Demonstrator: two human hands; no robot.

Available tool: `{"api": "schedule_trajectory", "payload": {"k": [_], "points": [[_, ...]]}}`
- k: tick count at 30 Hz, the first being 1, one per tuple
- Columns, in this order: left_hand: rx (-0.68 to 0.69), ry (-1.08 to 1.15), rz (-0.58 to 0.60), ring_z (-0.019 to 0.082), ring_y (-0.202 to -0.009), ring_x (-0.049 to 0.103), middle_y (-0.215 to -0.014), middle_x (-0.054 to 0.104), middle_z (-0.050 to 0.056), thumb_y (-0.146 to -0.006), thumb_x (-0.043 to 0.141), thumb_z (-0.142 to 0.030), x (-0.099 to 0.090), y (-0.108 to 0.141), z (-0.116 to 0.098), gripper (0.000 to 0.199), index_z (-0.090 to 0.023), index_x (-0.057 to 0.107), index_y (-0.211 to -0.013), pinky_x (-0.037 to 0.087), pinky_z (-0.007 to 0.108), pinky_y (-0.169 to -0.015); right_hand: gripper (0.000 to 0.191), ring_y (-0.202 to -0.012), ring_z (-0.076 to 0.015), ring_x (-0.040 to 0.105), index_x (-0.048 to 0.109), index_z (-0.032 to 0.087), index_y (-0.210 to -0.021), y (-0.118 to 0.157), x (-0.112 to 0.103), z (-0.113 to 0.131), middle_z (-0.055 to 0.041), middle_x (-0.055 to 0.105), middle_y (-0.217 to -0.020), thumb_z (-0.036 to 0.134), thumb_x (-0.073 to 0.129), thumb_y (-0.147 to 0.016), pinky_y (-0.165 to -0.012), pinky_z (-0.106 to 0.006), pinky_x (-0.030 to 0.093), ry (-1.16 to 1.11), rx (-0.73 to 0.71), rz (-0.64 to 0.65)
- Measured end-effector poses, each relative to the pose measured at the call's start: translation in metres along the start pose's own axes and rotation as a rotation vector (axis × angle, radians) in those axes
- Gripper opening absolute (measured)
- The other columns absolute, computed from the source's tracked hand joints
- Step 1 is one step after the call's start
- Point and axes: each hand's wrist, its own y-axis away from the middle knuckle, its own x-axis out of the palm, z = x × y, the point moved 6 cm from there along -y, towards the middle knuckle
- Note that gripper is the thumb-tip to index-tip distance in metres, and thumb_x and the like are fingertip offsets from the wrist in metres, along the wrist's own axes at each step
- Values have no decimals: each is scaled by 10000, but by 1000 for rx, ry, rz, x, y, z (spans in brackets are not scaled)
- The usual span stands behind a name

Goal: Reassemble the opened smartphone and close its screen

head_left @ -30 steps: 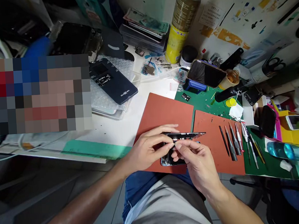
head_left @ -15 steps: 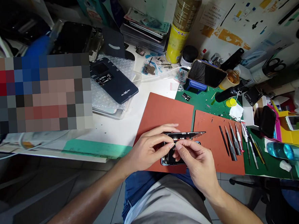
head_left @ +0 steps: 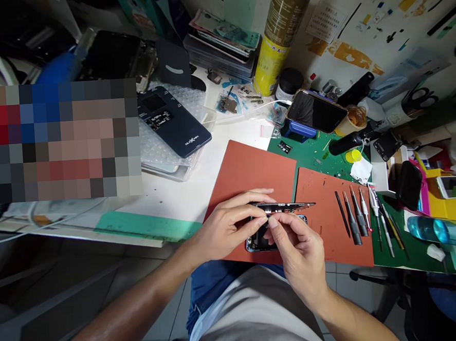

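An opened phone's lower body (head_left: 261, 240) lies on the reddish-brown mat, its dark inside facing up. Above its far edge, the detached phone screen (head_left: 292, 206) stands tilted up, seen almost edge-on. My left hand (head_left: 231, 224) is closed around the screen's left end, some fingers behind it, index and thumb in front. Thumb and forefinger of my right hand (head_left: 298, 243) are pinched together over the phone body, right by the left fingertips. Whatever lies between the right fingertips is too small or hidden to make out.
Screwdrivers (head_left: 352, 217) and other slim tools lie to the right on the mat (head_left: 310, 191). A propped phone (head_left: 317, 111), a spray can (head_left: 278, 44) and a dark boxed device (head_left: 174, 122) stand or lie farther back. At far right is a blue bottle (head_left: 440, 229).
My right hand has shifted very slightly left, still pinched. The phone screen has tilted a little nearer edge-on. My left hand stays about where it was.
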Motion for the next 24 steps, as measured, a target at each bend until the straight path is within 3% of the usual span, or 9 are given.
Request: {"api": "schedule_trajectory", "payload": {"k": [18, 24], "points": [[-6, 0, 9, 294, -1404, 671, -1324, 779, 147, -1039, 603, -95, 0, -2, -3, 192, -191, 762, -989, 593, 419, -1132, 168, -694, -159, 673, 821, 236, -992, -2, -2, 2, -22, 738, -815, 377, 731, -1015, -672, -290, 555, 29, 20, -14], [-5, 0, -13, 288, -1398, 676, -1307, 785, 143, -1036, 609, -94, -2, -2, -4, 185, -189, 751, -964, 590, 420, -1136, 177, -769, -168, 713, 855, 263, -1036, -1, -3, 8, -43, 755, -923, 367, 712, -1029, -717, -292, 616, 0, 1, -2]]}}
